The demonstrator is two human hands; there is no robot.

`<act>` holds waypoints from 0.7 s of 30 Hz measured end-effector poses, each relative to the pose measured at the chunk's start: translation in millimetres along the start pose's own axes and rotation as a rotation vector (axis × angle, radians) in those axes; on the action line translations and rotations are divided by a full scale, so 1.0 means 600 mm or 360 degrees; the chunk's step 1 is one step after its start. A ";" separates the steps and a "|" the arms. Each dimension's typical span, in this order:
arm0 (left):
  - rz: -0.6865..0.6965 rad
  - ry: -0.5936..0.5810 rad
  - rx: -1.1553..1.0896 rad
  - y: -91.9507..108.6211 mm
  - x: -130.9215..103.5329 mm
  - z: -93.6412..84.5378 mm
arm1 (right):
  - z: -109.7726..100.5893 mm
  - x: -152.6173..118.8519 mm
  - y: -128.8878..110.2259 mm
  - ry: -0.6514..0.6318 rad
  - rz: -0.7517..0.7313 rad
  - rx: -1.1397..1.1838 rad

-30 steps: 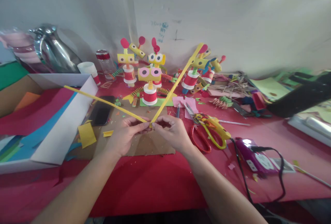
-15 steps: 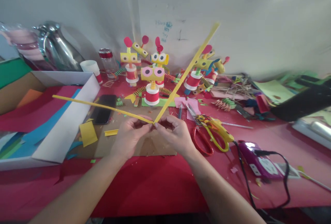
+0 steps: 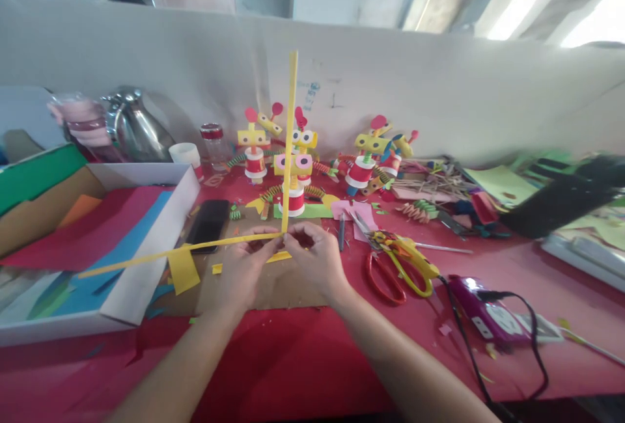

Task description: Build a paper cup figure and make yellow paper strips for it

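Two long yellow paper strips meet at a corner between my fingertips. One yellow paper strip [image 3: 291, 110] stands upright from the joint, and the other strip [image 3: 185, 249] stretches left past the white box. My left hand [image 3: 244, 270] pinches the strips at the corner from the left. From the right, my right hand [image 3: 315, 257] pinches the same corner, thumb and forefinger closed. A brown cardboard sheet [image 3: 288, 289] lies beneath both hands. Just behind the corner stands a paper-cup figure [image 3: 294, 202] with a yellow head and pink-ringed eyes.
Left is a white box [image 3: 141, 260] of coloured paper, beside a black phone [image 3: 211, 221] and a yellow paper piece [image 3: 183, 273]. Scissors [image 3: 385, 280] and a yellow glue gun [image 3: 415, 260] lie right, near a purple device [image 3: 488, 312] with a cable. Several paper-cup figures [image 3: 361, 169] stand behind.
The upper strip has swung from leaning right to upright. The left strip's far end has dropped lower. Both hands keep pinching the corner, and the camera view has tilted up.
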State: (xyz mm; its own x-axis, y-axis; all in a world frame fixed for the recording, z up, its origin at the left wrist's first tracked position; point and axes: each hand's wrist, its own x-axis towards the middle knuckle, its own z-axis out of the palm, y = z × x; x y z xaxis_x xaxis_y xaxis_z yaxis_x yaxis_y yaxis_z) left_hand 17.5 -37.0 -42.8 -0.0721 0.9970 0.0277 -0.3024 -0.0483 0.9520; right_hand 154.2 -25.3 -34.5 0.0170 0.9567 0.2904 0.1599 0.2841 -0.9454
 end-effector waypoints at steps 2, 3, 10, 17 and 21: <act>-0.0029 -0.0107 0.0116 0.016 0.007 -0.036 | 0.012 0.014 -0.007 -0.0174 0.0122 0.0103; -0.0040 -0.0109 0.0139 0.022 0.008 -0.053 | 0.020 0.017 -0.008 -0.0271 0.0200 0.0187; -0.0309 -0.0091 -0.0106 0.024 -0.002 -0.100 | 0.074 -0.012 0.019 -0.0472 0.0450 0.0404; -0.0437 -0.0173 -0.0085 0.015 0.002 -0.093 | 0.053 -0.016 0.023 -0.0543 0.0468 0.0399; -0.0452 -0.0175 -0.0056 0.011 0.003 -0.091 | 0.051 -0.013 0.026 -0.0557 0.0452 0.0374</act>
State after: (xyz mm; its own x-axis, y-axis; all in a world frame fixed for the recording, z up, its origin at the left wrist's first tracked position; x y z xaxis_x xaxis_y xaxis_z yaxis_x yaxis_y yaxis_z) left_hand -36.4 -38.9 -53.1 0.1227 0.9714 -0.2034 -0.3284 0.2332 0.9153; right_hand 126.6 -26.7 -56.2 -0.3106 0.9504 -0.0121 -0.0303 -0.0227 -0.9993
